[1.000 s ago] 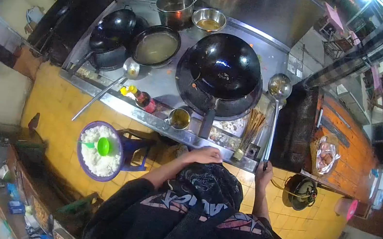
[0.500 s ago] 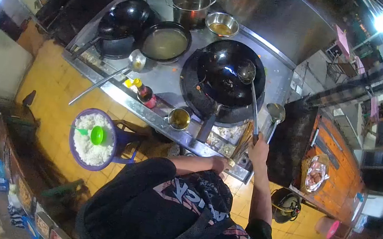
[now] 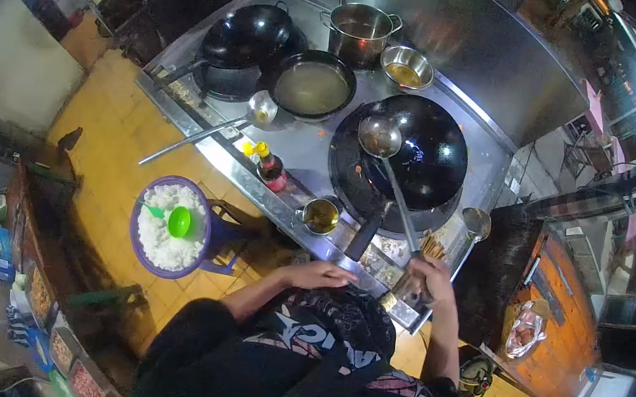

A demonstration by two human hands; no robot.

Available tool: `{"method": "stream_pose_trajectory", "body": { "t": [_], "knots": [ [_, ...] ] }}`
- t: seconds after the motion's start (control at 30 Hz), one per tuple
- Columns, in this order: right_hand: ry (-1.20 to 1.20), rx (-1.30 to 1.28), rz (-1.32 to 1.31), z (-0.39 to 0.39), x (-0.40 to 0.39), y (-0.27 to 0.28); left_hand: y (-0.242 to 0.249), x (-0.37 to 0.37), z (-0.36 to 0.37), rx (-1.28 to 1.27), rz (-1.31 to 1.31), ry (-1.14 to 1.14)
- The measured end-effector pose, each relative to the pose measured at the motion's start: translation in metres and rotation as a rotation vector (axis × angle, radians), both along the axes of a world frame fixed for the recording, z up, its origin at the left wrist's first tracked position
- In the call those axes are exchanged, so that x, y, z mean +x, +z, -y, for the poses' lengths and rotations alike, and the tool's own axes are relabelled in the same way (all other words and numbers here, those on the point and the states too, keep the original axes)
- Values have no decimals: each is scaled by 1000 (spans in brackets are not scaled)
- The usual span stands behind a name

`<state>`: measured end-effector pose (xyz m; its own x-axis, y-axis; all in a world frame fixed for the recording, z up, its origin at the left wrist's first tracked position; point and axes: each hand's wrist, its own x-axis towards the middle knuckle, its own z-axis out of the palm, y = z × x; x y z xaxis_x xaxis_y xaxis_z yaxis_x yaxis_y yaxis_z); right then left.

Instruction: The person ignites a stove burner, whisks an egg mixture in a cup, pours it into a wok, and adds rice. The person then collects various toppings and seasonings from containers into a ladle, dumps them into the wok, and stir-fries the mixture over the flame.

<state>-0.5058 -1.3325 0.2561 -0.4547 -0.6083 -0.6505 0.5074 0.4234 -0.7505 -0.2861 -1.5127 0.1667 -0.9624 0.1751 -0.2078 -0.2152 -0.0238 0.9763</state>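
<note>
My right hand (image 3: 429, 275) grips the long handle of a steel ladle (image 3: 380, 137), whose bowl hangs over the left rim of the big black wok (image 3: 414, 151). The wok sits on a burner at the right of the steel stove counter (image 3: 301, 147). My left hand (image 3: 319, 276) rests near the counter's front edge, fingers loose, holding nothing. A small metal cup (image 3: 321, 215) with dark liquid stands just beyond it.
A purple basin of white rice (image 3: 168, 226) with a green scoop sits on a blue stool at the left. Behind are a second wok (image 3: 245, 32), a pan of broth (image 3: 313, 88), a steel pot (image 3: 360, 30), a bowl (image 3: 406, 69), sauce bottles (image 3: 268, 163) and two spare ladles.
My right hand has swung the ladle leftward from the middle of the wok to its left rim. My left hand has hardly moved; the view has shifted a little.
</note>
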Motion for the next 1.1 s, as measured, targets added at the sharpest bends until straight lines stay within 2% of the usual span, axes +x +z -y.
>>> {"method": "stream_pose_trajectory", "body": {
  "t": [0.07,0.13,0.2,0.23,0.3,0.33,0.4,0.43,0.47,0.53,0.6,0.67,0.7,0.77,0.87,0.93,0.97,1.0,1.07,1.1],
  "knots": [
    [2,-28,-11,11,-21,-1,-6,30,18,42,52,79],
    [-83,6,-138,34,-37,7,-15,61,33,78,97,160],
    [48,-92,-392,61,-66,0,-27,90,43,304,428,294],
    [126,-74,-472,80,-75,8,-37,100,45,292,420,296],
    [203,74,-1080,116,-101,-22,-58,119,41,313,507,429],
    [200,67,-1082,134,-113,-32,-63,130,39,307,504,432],
    [228,271,-1625,159,-131,-44,-76,146,29,342,649,615],
    [229,270,-1625,159,-128,-39,-89,156,21,332,765,704],
    [193,310,-1618,159,-122,-28,-113,169,12,319,882,791],
    [147,355,-1603,151,-116,-27,-222,234,-15,366,709,895],
    [177,181,-1802,118,-99,-40,-266,254,-6,347,695,902],
    [50,118,-1607,76,-73,-34,-296,301,-36,322,664,922],
    [46,141,-1592,58,-62,-26,-314,287,-46,311,654,927],
    [111,303,-1326,24,-47,-16,-327,292,-69,292,630,932],
    [169,454,-1272,-19,-33,-50,-320,281,-78,274,569,957],
    [113,352,-1252,-23,-7,-38,-325,265,-44,260,506,999],
    [108,384,-1108,-30,3,-45,-325,265,-50,255,477,1024],
    [149,294,-1110,-32,11,-43,-283,269,-12,582,751,887],
    [128,180,-863,-41,21,-65,-269,242,6,461,361,846],
    [134,177,-862,-38,23,-59,-239,223,21,-76,-69,577]
  ]
}}
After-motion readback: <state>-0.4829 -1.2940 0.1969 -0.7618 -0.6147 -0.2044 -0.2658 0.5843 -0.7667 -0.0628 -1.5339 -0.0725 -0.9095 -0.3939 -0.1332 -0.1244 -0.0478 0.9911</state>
